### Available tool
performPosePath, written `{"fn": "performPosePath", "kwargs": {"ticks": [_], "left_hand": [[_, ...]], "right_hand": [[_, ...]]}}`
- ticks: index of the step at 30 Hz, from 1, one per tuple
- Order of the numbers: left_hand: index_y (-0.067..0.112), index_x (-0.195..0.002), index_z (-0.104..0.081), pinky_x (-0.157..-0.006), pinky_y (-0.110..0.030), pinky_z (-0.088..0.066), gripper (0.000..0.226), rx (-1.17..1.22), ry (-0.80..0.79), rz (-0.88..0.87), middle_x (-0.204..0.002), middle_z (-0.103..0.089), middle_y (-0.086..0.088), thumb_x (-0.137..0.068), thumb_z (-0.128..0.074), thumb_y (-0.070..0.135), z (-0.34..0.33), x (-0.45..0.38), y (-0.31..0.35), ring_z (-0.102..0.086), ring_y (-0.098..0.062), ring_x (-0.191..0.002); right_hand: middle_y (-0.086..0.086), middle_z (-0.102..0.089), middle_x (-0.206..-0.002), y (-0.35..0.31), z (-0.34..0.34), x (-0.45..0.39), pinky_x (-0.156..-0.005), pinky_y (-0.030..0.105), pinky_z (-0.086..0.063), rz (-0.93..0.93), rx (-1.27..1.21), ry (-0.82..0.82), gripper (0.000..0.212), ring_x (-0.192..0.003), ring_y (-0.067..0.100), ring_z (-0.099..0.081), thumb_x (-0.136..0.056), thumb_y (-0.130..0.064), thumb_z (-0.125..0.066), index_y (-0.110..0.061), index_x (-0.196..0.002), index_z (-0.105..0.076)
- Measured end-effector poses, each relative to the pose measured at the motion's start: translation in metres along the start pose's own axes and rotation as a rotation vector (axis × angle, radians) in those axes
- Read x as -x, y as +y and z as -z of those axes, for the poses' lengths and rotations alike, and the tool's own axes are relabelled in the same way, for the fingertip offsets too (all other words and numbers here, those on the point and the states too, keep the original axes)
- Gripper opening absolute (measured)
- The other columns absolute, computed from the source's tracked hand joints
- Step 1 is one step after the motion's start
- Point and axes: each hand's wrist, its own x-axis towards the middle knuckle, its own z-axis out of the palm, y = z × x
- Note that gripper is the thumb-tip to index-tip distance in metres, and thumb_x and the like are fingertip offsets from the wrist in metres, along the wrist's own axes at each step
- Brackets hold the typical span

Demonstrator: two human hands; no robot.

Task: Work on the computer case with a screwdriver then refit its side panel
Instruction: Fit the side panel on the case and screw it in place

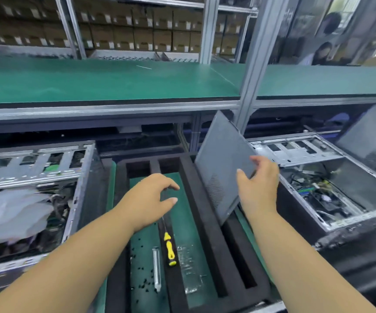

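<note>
The grey side panel [222, 168] is thin sheet metal: likely light, stiff, sharp-edged, best gripped along its rims. It leans tilted between the foam tray [205, 199] and the open computer case [331, 190] at the bench's right. The right hand [259, 188] pinches its right edge. The left hand [151, 199], fingers loosely spread, hovers above the yellow-handled screwdriver [169, 245] in the tray, holding nothing.

Green bench mat [137, 256] carries black foam tray [205, 211], yellow screwdriver [170, 250], small black screws [142, 283]

No text is legible anywhere (the carton labels [108, 19] blur).
</note>
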Motion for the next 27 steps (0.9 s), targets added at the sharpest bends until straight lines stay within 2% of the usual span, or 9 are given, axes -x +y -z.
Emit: {"fn": "performPosePath", "kwargs": {"ticks": [2, 5, 9, 12, 14, 16, 18, 23, 27], "left_hand": [[0.044, -0.114, -0.058, -0.1, -0.025, -0.041, 0.024, 0.024, 0.0, 0.005, -0.116, -0.051, 0.028, -0.09, -0.059, 0.039, -0.008, -0.007, 0.008, -0.049, 0.006, -0.11], [0.044, -0.113, -0.06, -0.098, -0.024, -0.042, 0.024, 0.064, -0.015, 0.022, -0.114, -0.052, 0.028, -0.09, -0.06, 0.038, -0.017, -0.017, 0.015, -0.049, 0.008, -0.109], [0.043, -0.111, -0.061, -0.095, -0.024, -0.044, 0.022, 0.106, -0.024, 0.042, -0.112, -0.054, 0.029, -0.089, -0.061, 0.037, -0.019, -0.027, 0.019, -0.05, 0.011, -0.106], [0.043, -0.108, -0.062, -0.094, -0.023, -0.045, 0.021, 0.142, -0.01, 0.066, -0.111, -0.056, 0.028, -0.088, -0.061, 0.035, -0.017, -0.033, 0.019, -0.053, 0.011, -0.104], [0.044, -0.104, -0.063, -0.093, -0.023, -0.045, 0.019, 0.177, 0.004, 0.095, -0.109, -0.057, 0.027, -0.088, -0.062, 0.034, -0.016, -0.035, 0.019, -0.054, 0.011, -0.102], [0.045, -0.101, -0.064, -0.092, -0.024, -0.046, 0.018, 0.212, 0.006, 0.121, -0.107, -0.059, 0.026, -0.088, -0.062, 0.033, -0.015, -0.036, 0.019, -0.054, 0.012, -0.1], [0.046, -0.099, -0.065, -0.092, -0.024, -0.047, 0.018, 0.236, -0.006, 0.135, -0.105, -0.061, 0.025, -0.088, -0.062, 0.032, -0.014, -0.037, 0.019, -0.054, 0.013, -0.099], [0.048, -0.097, -0.064, -0.087, -0.022, -0.049, 0.017, 0.239, -0.014, 0.156, -0.105, -0.06, 0.025, -0.088, -0.061, 0.034, -0.006, -0.036, 0.013, -0.055, 0.014, -0.097], [0.05, -0.095, -0.065, -0.086, -0.021, -0.048, 0.018, 0.271, 0.017, 0.191, -0.103, -0.062, 0.025, -0.087, -0.061, 0.034, 0.001, -0.035, 0.009, -0.056, 0.013, -0.096]], "right_hand": [[0.01, -0.041, -0.131, 0.01, 0.004, -0.009, -0.104, 0.037, -0.03, -0.069, 0.002, 0.113, 0.056, -0.124, 0.029, -0.036, -0.081, -0.017, -0.071, -0.013, -0.131, -0.047], [0.008, -0.039, -0.139, 0.022, 0.004, -0.024, -0.096, 0.029, -0.033, -0.144, -0.074, 0.086, 0.067, -0.123, 0.023, -0.042, -0.082, -0.016, -0.071, -0.013, -0.141, -0.038], [-0.006, -0.05, -0.123, 0.026, -0.001, -0.046, -0.071, 0.03, -0.04, -0.281, -0.17, -0.061, 0.058, -0.088, 0.012, -0.058, -0.087, -0.029, -0.065, -0.027, -0.139, -0.04], [-0.007, -0.063, -0.106, 0.027, -0.006, -0.062, -0.064, 0.03, -0.043, -0.283, -0.109, -0.095, 0.033, -0.08, 0.015, -0.062, -0.087, -0.031, -0.062, -0.028, -0.119, -0.059], [-0.002, -0.061, -0.079, 0.029, -0.008, -0.073, -0.058, 0.029, -0.035, -0.246, -0.014, -0.101, 0.009, -0.067, 0.023, -0.054, -0.088, -0.029, -0.06, -0.021, -0.088, -0.063], [0.007, -0.049, -0.064, 0.031, -0.008, -0.082, -0.054, 0.03, -0.027, -0.228, 0.107, -0.125, 0.028, -0.062, 0.027, -0.042, -0.089, -0.028, -0.059, -0.01, -0.069, -0.052], [0.012, -0.056, -0.067, 0.029, -0.005, -0.09, -0.053, 0.03, -0.032, -0.256, 0.249, -0.195, 0.029, -0.06, 0.029, -0.046, -0.089, -0.03, -0.061, -0.003, -0.077, -0.059], [0.0, -0.056, -0.08, 0.009, -0.006, -0.113, -0.068, 0.032, -0.04, -0.337, 0.415, -0.433, 0.037, -0.077, 0.028, -0.055, -0.081, -0.051, -0.065, -0.018, -0.092, -0.056], [0.001, -0.055, -0.08, -0.012, -0.015, -0.129, -0.07, 0.032, -0.043, -0.33, 0.544, -0.508, 0.03, -0.074, 0.025, -0.056, -0.083, -0.043, -0.068, -0.017, -0.089, -0.053]]}}
